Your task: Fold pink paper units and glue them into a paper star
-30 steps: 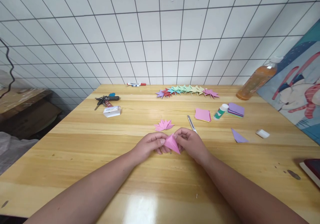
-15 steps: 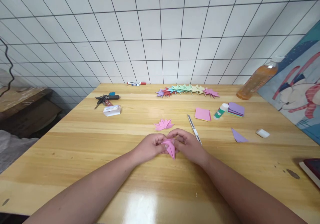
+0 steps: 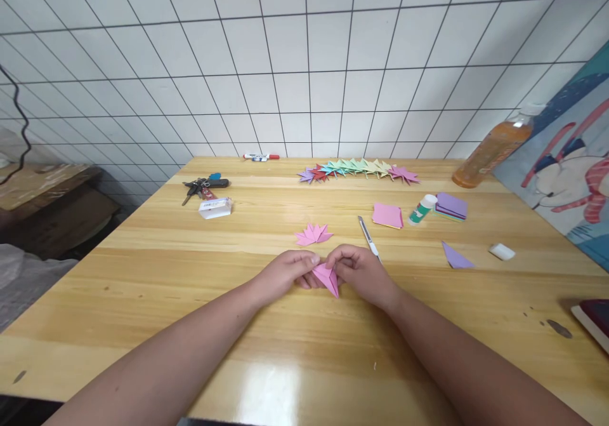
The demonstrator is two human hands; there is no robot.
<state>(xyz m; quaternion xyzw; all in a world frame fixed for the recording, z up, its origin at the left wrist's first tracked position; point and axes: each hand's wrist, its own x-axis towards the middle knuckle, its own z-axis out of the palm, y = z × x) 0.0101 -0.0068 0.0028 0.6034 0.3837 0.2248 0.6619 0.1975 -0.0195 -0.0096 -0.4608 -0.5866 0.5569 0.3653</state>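
Note:
Between my two hands is a pink folded paper, its pointed end toward me. My left hand grips its left side, thumb on top and fingers underneath. At the upper right edge, my right hand pinches the paper with bent fingers. Just beyond my hands lies a pink origami piece with several fanned points. A utility knife rests past my right hand, its near end hidden by that hand.
Pink paper sheets, a glue stick, purple sheets, a purple triangle and an eraser lie to the right. Behind are a row of folded paper stars and a bottle. Keys and a small box sit left.
My right hand's fingers have shifted to the paper's upper right edge, and my left thumb has moved up. The paper's tip has swung slightly right. The view has shifted slightly.

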